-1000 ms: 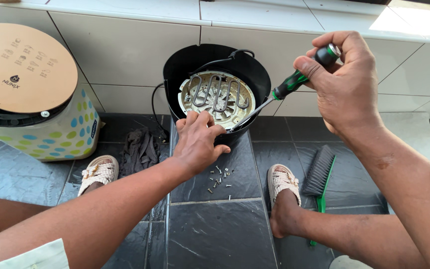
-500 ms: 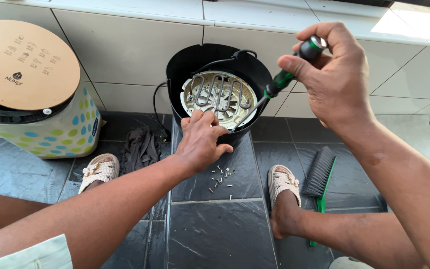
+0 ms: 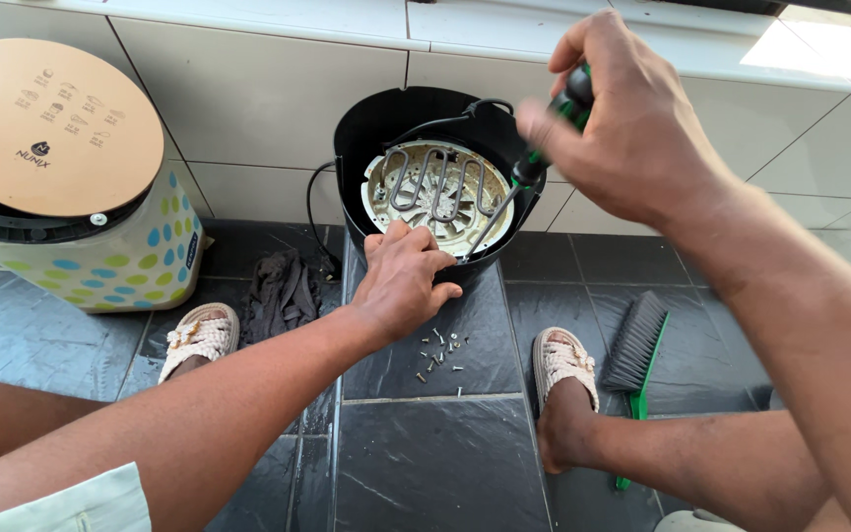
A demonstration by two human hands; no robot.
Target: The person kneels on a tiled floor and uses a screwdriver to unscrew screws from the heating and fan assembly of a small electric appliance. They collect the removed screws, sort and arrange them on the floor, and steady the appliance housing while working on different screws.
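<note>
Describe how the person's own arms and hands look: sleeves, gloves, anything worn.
Both hands are bare: the left hand and right hand wear no gloves, rings or watch. The forearms are uncovered. A pale light-green sleeve edge shows at the lower left.

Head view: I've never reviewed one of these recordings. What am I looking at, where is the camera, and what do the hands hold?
The camera sits on a person's head and looks down at their own bare hands. The left hand steadies a black round appliance tipped on its side, showing a metal heating coil. The right hand holds a green-handled screwdriver with its tip at the coil plate. Loose screws lie on the dark floor tiles, beside a green brush, a dark cloth and a dotted container.
</note>
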